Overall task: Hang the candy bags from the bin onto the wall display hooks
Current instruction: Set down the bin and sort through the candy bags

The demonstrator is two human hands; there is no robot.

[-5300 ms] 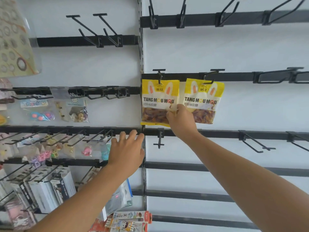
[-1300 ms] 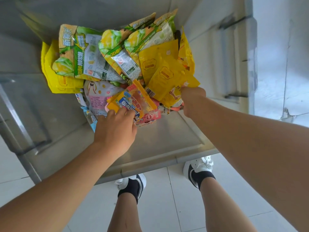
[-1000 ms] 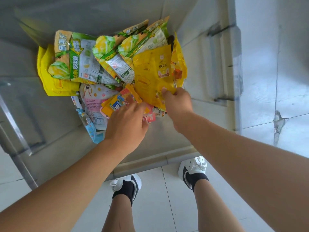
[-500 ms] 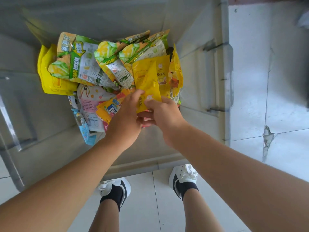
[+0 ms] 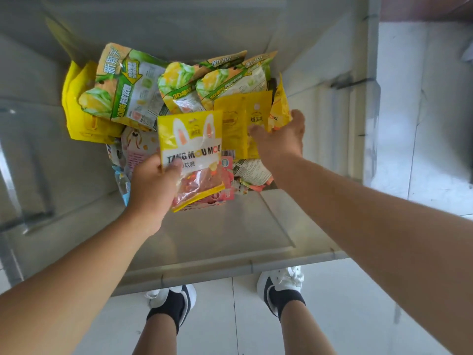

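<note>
Over the bin (image 5: pixel 230 239), in the head view, we find the left hand (image 5: pixel 151 190) gripping one rabbit-ear bag (image 5: pixel 192 149) by its lower left edge, thumb across the printed face and fingers behind, the bag upright, face toward the camera and lifted above the heap. The right hand (image 5: pixel 279 139) is down among the plain yellow bags (image 5: pixel 243 119) at the right of the heap, thumb lying on one of them and fingers reaching past an edge-on bag beside it; we cannot tell whether this hand has closed on anything. Green-and-yellow bags (image 5: pixel 122 85) lie at the back of the bin, well apart from both hands. The wall hooks are out of view. In our judgement the step in hand is picking stock for the next hanging. To do it well, the right hand should separate a single bag, take it by an edge rather than the filled middle, and lift straight up so neighbours do not drag out. The left hand's low grip leaves the bag's top strip free, which should suit threading onto a hook; a shift of the grip upward may steady the bag.
</note>
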